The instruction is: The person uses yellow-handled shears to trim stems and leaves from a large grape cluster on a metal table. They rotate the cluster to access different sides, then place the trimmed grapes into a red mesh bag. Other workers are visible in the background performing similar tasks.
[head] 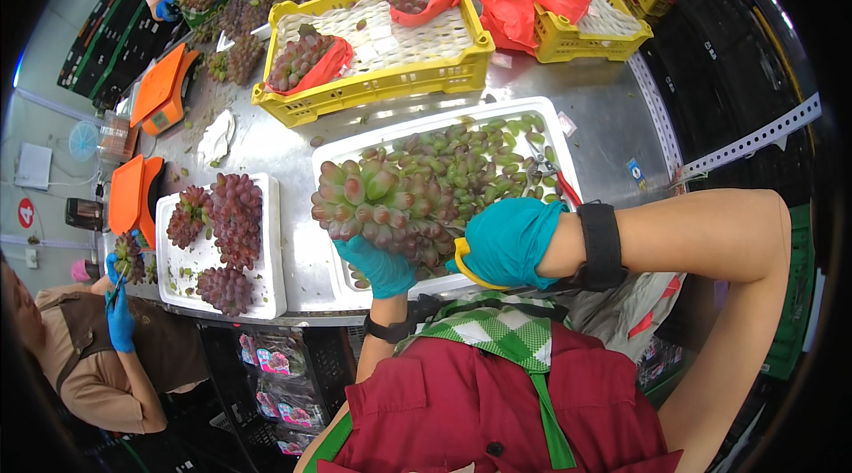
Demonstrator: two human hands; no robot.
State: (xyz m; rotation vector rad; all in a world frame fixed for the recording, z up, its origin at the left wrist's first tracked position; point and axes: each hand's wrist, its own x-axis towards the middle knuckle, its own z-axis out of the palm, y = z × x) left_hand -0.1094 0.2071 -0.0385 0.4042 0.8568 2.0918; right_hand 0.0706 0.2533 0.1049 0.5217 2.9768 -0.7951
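Observation:
My left hand (378,265), in a teal glove, holds a large bunch of red-green grapes (373,200) from below, over the near-left part of a white foam tray (562,123). In my right hand (512,240), also gloved, are scissors with a yellow handle (464,265); their blades point at the bunch's right side and are mostly hidden among the grapes. Many loose grapes (479,160) cover the tray's floor. Red-handled snips (566,188) lie at the tray's right edge, just beyond my right hand.
Behind the tray stands a yellow crate (373,90) with grape bunches in red wraps. A second yellow crate (586,40) carries red wrapping. Left are another foam tray (269,240) with bunches and orange scales (133,193). Two co-workers in blue gloves (120,320) handle grapes.

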